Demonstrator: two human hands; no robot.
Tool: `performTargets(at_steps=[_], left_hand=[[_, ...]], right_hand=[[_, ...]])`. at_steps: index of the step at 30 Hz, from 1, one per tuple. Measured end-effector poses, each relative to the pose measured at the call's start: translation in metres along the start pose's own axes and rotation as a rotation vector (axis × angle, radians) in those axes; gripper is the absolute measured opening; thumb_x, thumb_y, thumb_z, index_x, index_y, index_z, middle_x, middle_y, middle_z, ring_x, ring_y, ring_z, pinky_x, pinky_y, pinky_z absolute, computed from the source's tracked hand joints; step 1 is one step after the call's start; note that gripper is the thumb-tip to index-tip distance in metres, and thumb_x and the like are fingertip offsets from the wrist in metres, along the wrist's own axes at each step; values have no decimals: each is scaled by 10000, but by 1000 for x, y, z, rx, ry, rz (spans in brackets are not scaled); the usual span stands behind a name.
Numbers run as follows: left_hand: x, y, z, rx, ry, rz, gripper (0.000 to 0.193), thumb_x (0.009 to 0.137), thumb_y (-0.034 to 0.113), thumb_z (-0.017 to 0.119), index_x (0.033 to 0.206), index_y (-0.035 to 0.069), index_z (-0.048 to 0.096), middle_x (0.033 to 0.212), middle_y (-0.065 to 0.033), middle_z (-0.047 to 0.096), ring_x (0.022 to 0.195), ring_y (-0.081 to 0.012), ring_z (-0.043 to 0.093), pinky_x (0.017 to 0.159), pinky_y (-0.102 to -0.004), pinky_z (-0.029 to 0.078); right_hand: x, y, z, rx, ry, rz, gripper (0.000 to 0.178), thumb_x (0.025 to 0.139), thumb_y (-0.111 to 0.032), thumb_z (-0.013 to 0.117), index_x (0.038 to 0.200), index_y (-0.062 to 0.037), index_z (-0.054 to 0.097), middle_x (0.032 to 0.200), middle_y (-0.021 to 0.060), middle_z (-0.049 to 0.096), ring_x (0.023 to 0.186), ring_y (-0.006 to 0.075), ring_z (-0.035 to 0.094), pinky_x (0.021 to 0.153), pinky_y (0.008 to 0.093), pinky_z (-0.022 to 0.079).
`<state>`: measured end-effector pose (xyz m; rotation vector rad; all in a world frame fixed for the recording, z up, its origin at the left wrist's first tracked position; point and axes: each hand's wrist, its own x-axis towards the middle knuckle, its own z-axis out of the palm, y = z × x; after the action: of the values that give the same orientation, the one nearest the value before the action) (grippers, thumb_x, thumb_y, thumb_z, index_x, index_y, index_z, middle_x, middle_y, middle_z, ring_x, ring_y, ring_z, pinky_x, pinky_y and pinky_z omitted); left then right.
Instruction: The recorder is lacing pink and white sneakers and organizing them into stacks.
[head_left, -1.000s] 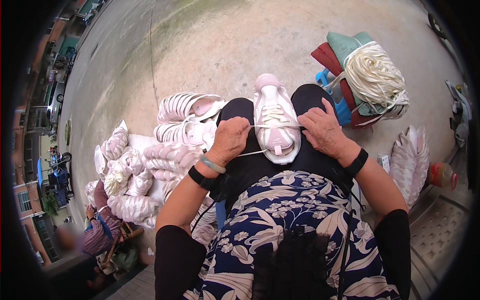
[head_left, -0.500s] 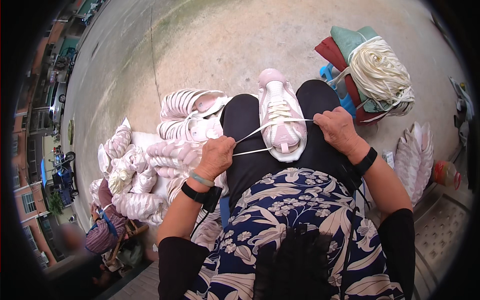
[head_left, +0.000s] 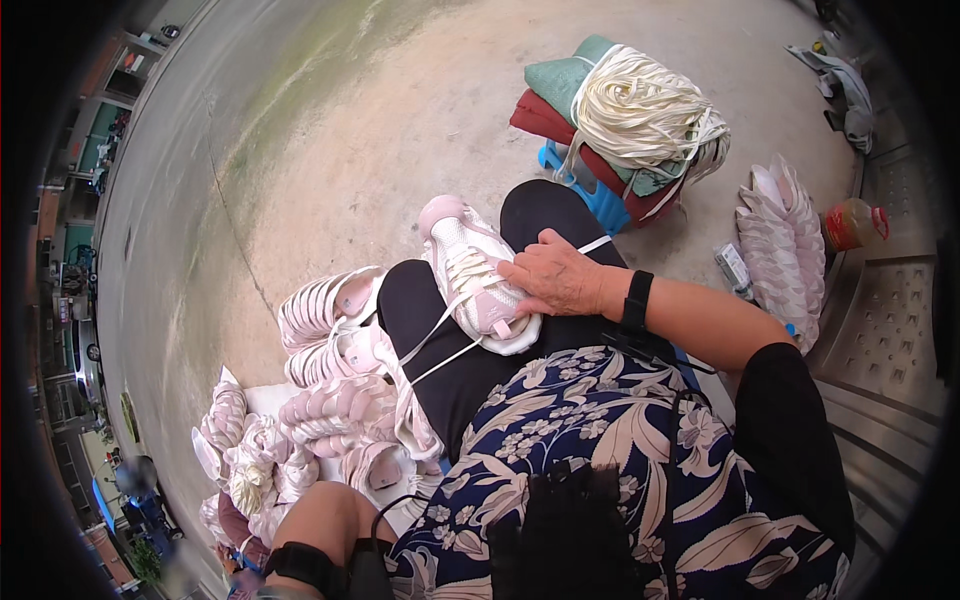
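A pink and white sneaker [head_left: 470,262] rests on my lap between my black-clad thighs, toe pointing away. White lace crosses its upper, and two loose lace lengths [head_left: 432,335] trail leftward over my left thigh. My right hand [head_left: 555,275] grips the sneaker's right side near the collar, fingers at the lacing and thumb by the opening. Another white strip of lace [head_left: 594,244] shows beyond that hand across my right thigh. At the lower left only my left forearm [head_left: 330,512] with its black band is visible; the hand itself lies outside the picture.
Several pink and white shoes [head_left: 335,405] are heaped at my left. A cream lace bundle [head_left: 645,105] lies on green and red cloth over a blue stool [head_left: 597,200]. At right are stacked shoe pieces [head_left: 783,245], a small box [head_left: 733,268] and a bottle [head_left: 855,225].
My left hand has dropped out of the lower left of view, releasing the taut spread of laces. My right hand has moved in onto the sneaker. The view has shifted toward the right.
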<state>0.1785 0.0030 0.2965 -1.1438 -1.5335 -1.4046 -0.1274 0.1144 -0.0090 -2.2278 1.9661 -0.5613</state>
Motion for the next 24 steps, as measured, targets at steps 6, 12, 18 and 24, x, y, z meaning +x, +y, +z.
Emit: performTargets(at_steps=[6, 12, 18, 24], left_hand=[[-5, 23, 4, -52, -58, 1, 115, 764, 61, 649, 868, 13, 649, 779, -96, 634, 654, -188, 603, 569, -295, 494], [-6, 13, 4, -111, -113, 3, 98, 777, 79, 632, 844, 7, 641, 759, -101, 630, 643, -198, 605, 562, -296, 496], [-10, -4, 0, -197, -147, -28, 101, 791, 96, 615, 820, 1, 634, 740, -107, 626, 632, -208, 607, 555, -297, 499], [-17, -25, -3, -290, -171, -46, 123, 805, 113, 598, 795, -6, 627, 720, -112, 622, 621, -218, 609, 548, -299, 501]], right_hand=[[10, 5, -11, 1, -92, 35, 509, 754, -416, 614, 1130, -98, 484, 801, 53, 574, 780, 214, 568, 693, 369, 329], [14, 6, -7, 90, -145, 36, 469, 747, -388, 635, 1067, -81, 485, 785, 70, 594, 780, 250, 583, 695, 372, 339], [11, -2, 2, 171, -133, 22, 457, 751, -328, 643, 1057, -31, 478, 774, 122, 610, 729, 292, 594, 678, 369, 383], [4, -11, -4, 162, -198, 84, 474, 758, -281, 639, 1092, 0, 455, 733, 140, 612, 684, 318, 592, 656, 378, 403]])
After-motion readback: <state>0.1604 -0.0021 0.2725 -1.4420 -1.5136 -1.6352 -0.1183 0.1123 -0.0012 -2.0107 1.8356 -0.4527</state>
